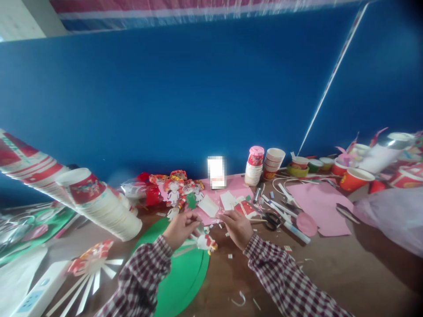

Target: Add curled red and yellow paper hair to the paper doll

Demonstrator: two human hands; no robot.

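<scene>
My left hand (pixel 180 228) and my right hand (pixel 237 226) are held close together over a brown table (pixel 330 273), both in checked sleeves. Each hand's fingers are pinched closed on a small pale piece I cannot make out. Just below and between them lies a cut paper cup figure (pixel 206 242) with a red and white character and splayed white strips. It rests partly on a green paper disc (pixel 180 273). Beyond the hands lie pink paper (pixel 231 187), white paper scraps (pixel 208 204) and several cut-out cartoon figures (pixel 176 187).
A long leaning stack of paper cups (pixel 99 204) fills the left. Another splayed cup figure (pixel 90 264) lies front left. Scissors (pixel 271 220), pens (pixel 291 226), a pink sheet (pixel 322 207), cup stacks (pixel 264 165) and coloured bowls (pixel 353 178) sit right. A blue wall (pixel 198 97) backs the table.
</scene>
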